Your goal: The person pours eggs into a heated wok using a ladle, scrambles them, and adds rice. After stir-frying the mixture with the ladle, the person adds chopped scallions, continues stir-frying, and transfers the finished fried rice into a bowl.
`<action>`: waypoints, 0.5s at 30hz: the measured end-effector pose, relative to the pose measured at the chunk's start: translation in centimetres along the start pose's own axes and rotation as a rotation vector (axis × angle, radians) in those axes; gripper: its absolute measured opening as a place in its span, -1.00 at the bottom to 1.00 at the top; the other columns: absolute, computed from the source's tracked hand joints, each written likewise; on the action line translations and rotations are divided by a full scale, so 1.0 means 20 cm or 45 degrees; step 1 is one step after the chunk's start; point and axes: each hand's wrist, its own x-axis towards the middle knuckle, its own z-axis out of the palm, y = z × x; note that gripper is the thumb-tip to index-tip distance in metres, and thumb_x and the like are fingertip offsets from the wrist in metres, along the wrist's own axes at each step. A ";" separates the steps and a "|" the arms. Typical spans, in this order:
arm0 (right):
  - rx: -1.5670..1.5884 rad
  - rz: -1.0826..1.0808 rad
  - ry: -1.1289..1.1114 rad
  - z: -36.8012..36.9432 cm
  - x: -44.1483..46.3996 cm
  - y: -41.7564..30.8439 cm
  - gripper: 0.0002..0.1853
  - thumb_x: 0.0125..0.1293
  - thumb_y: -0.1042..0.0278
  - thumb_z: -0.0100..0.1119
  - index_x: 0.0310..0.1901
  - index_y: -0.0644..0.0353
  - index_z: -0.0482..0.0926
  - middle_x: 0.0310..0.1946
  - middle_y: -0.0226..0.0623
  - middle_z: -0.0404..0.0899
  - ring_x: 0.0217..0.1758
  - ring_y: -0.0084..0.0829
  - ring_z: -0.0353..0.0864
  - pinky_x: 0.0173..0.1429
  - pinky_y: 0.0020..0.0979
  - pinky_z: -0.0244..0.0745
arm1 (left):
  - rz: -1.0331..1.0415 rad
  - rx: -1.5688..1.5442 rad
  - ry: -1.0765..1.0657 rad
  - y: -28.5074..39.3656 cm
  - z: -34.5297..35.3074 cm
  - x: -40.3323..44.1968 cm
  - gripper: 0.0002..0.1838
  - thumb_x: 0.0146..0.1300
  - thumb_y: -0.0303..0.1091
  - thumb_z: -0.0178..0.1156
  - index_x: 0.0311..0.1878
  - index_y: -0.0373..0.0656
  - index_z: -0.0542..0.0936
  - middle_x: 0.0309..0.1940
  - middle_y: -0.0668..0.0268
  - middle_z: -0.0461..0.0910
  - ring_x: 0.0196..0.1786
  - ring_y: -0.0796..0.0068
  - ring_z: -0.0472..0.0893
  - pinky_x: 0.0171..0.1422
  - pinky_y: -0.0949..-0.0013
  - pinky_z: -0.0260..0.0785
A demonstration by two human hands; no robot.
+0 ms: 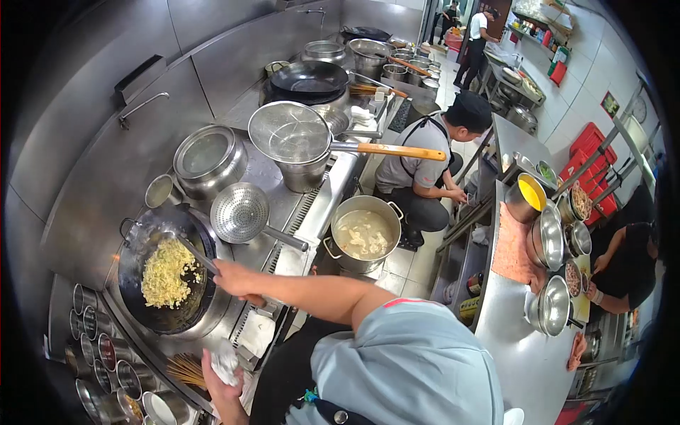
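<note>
A dark wok [197, 301] sits on the stove at the left with chopped yellow food [166, 275] in it. My right hand [235, 278] is closed round the handle of a metal utensil [198, 253] that reaches into the wok. Lower down, near the stove's front edge, my left hand [223, 379] holds a crumpled white cloth [224, 363]. Beside the wok, a perforated ladle [241, 212] lies on the steel top. Thin sticks [188, 370] are bundled between the wok and my left hand.
Several metal containers [106, 350] stand at the lower left. A wire strainer [290, 133] rests over a steel pot. On the floor side is a large pot [366, 234] of liquid. One person [425, 156] crouches beyond it; another [623, 269] works at the right counter [489, 340].
</note>
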 end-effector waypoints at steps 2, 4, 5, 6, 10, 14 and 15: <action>0.107 0.098 0.130 0.19 0.13 0.03 -0.68 0.50 0.32 0.06 0.17 0.23 0.29 -0.44 -0.05 0.59 -0.69 -0.16 0.56 -0.63 -0.09 0.49 | 0.027 -0.078 -0.049 -0.05 0.01 -0.03 -0.39 0.41 0.31 0.13 0.05 -0.13 0.61 -0.34 0.18 0.69 -0.56 0.37 0.57 -0.61 0.39 0.30; 0.135 0.144 0.154 0.45 0.25 0.10 -0.61 0.48 0.35 0.03 0.23 0.29 0.22 -0.44 0.03 0.60 -0.66 -0.07 0.59 -0.63 -0.04 0.50 | 0.062 -0.143 -0.127 -0.09 -0.05 -0.03 -0.39 0.42 0.31 0.10 0.01 -0.14 0.63 -0.33 0.13 0.71 -0.56 0.31 0.59 -0.61 0.36 0.32; 0.047 0.152 0.026 0.48 0.26 0.06 -0.61 0.46 0.35 0.05 0.20 0.34 0.24 -0.42 0.07 0.61 -0.61 -0.04 0.63 -0.61 -0.02 0.51 | 0.092 -0.056 -0.130 -0.11 -0.09 -0.03 -0.40 0.44 0.29 0.08 0.02 -0.13 0.62 -0.32 0.15 0.71 -0.56 0.32 0.59 -0.61 0.35 0.33; -0.039 0.161 -0.101 0.51 0.28 0.02 -0.61 0.45 0.35 0.06 0.17 0.40 0.26 -0.40 0.10 0.63 -0.56 -0.01 0.67 -0.59 0.01 0.52 | 0.095 -0.043 -0.170 -0.11 -0.13 -0.02 -0.41 0.45 0.28 0.08 0.02 -0.13 0.62 -0.31 0.16 0.71 -0.55 0.31 0.59 -0.59 0.34 0.36; -0.565 -0.319 -0.271 0.45 0.37 0.03 -0.71 0.42 0.36 0.09 -0.02 0.46 0.45 -0.34 0.09 0.68 -0.48 0.02 0.72 -0.52 0.07 0.56 | 0.685 1.033 0.309 -0.18 -0.09 -0.39 -0.02 0.15 -0.08 0.48 0.58 -0.17 0.27 0.34 -0.06 0.51 0.34 0.14 0.53 0.46 0.18 0.34; 0.238 0.026 -0.418 0.27 0.06 -0.04 -0.73 0.40 0.29 0.14 -0.20 0.41 0.55 -0.49 -0.08 0.67 -0.58 -0.25 0.68 -0.57 -0.11 0.52 | 0.364 0.698 0.549 -0.15 -0.03 -0.40 -0.39 0.57 0.13 -0.02 0.55 0.06 0.34 0.45 0.15 0.39 0.41 0.26 0.40 0.49 0.24 0.19; 0.246 0.083 -0.458 0.29 0.23 0.12 -0.76 0.36 0.33 0.15 -0.22 0.41 0.56 -0.57 -0.13 0.64 -0.65 -0.32 0.63 -0.62 -0.18 0.47 | 0.378 0.673 0.519 -0.15 -0.04 -0.38 -0.41 0.57 0.14 -0.01 0.50 0.05 0.37 0.39 0.15 0.42 0.34 0.26 0.42 0.42 0.24 0.22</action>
